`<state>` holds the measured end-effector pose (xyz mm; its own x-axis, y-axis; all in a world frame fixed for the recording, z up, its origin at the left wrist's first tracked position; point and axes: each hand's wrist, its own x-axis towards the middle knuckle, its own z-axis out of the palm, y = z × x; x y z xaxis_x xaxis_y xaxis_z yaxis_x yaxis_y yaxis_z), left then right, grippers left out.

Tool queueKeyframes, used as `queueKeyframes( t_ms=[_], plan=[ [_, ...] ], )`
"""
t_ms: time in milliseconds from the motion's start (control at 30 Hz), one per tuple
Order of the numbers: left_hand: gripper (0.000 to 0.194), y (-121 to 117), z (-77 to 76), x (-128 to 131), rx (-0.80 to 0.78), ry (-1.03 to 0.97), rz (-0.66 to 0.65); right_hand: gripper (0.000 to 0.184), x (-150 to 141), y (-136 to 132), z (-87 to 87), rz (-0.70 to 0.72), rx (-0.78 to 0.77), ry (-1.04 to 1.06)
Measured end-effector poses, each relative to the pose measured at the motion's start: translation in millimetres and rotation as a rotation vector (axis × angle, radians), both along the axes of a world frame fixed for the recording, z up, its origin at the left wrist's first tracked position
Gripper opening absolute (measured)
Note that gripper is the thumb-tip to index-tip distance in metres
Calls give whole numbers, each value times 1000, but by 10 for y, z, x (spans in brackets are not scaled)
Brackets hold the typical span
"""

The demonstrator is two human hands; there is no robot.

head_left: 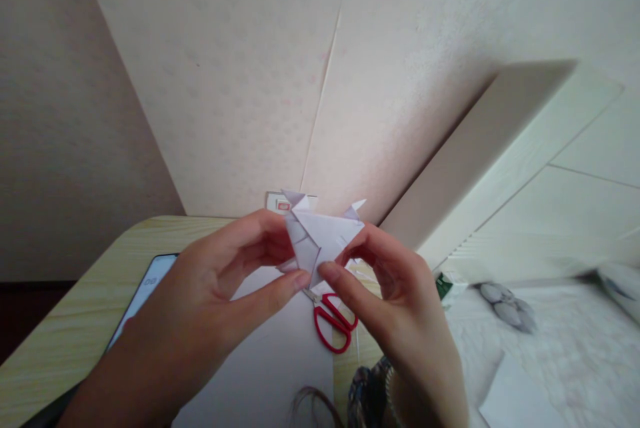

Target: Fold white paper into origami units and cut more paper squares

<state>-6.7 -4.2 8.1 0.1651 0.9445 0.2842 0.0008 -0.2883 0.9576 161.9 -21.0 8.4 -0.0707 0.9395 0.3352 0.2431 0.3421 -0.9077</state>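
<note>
A folded white paper figure [325, 231], with small pointed flaps at its two upper corners, is held up above the table between both hands. My left hand [240, 268] pinches its lower left side, thumb in front and fingers behind. On the opposite side my right hand [385, 275] grips it in the same way, its thumb pressed near the bottom point. Both sets of fingertips are partly hidden behind the paper. Just below the figure lie scissors with red handles [334, 323], their blades mostly out of sight.
White paper [270, 348] covers part of the wooden table [120, 255]. A phone [150, 281] with a lit screen lies partly behind my left arm. A wall socket [274, 201] sits behind the figure. To the right are a green-and-white box [453, 287] and a pale bed surface [565, 341].
</note>
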Motion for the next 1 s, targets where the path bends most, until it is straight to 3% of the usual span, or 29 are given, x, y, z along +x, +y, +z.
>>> queueKeyframes(
  t_ms=[167, 433, 733, 1000],
  plan=[
    [17, 1, -20, -13, -50, 8, -28, 10, 3, 12, -8, 0, 3, 1],
    [14, -26, -59, -3, 17, 25, 31, 14, -20, -10, -17, 3, 3, 37],
    [14, -24, 22, 19, -4, -46, -2, 15, -5, -12, -23, -26, 6, 31],
    [9, -31, 18, 15, 16, 119, 45, 10, 10, -17, -43, 0, 14, 55]
  ],
)
